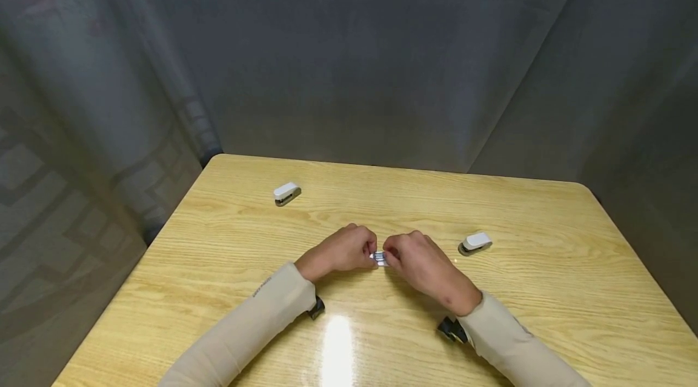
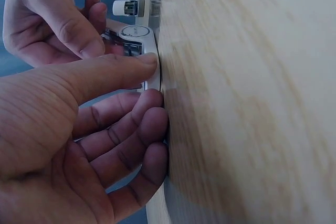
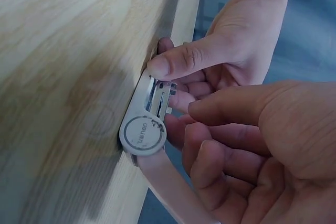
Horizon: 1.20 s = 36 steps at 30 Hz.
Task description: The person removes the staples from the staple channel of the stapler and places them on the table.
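A small white stapler (image 1: 378,258) lies hinged open on the wooden table (image 1: 518,205), its metal staple channel (image 3: 160,98) showing. My left hand (image 1: 349,249) pinches one end of it, the thumb (image 2: 113,72) on top and the fingers curled below. My right hand (image 1: 411,257) grips the other end; its thumb (image 3: 231,108) is at the metal channel and its fingers curl round the white arm (image 3: 173,187). The round white cap (image 3: 143,134) of the stapler rests against the table.
Two more white staplers lie shut on the table, one (image 1: 286,193) at the far left and one (image 1: 475,243) just right of my right hand. Grey curtains surround the table. Black wrist straps (image 1: 451,329) sit under both sleeves.
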Each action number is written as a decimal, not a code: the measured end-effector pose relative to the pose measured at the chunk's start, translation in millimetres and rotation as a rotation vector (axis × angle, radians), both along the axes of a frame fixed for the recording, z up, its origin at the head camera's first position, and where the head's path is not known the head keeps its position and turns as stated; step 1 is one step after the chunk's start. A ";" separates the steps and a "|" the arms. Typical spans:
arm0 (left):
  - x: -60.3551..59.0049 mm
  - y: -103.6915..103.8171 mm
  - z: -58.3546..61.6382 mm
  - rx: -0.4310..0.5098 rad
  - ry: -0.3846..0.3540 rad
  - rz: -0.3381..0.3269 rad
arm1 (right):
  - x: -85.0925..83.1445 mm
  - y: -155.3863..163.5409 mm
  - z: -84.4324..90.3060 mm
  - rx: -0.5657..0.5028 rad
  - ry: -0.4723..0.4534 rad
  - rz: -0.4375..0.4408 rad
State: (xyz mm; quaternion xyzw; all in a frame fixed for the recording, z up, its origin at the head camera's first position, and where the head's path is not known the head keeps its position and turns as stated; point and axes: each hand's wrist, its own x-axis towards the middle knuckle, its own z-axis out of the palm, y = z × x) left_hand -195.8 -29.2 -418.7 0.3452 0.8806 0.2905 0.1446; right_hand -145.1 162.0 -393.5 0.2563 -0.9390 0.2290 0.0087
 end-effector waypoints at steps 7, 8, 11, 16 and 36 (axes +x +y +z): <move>-2.6 0.9 0.2 -0.011 0.043 -0.020 | -1.9 -2.3 -1.5 0.029 -0.007 0.007; -2.6 0.9 0.9 -0.015 0.043 -0.021 | -2.1 -2.4 -1.4 0.029 -0.007 0.008; -2.4 0.7 2.3 -0.025 0.035 -0.017 | -2.2 -2.5 -1.7 0.015 -0.007 0.012; -1.2 0.8 1.6 -0.032 0.025 -0.005 | -1.6 -3.1 -5.4 0.010 0.011 0.010; -2.8 0.6 -1.0 -0.019 0.032 -0.012 | -4.2 -7.8 -4.6 -0.015 -0.081 -0.124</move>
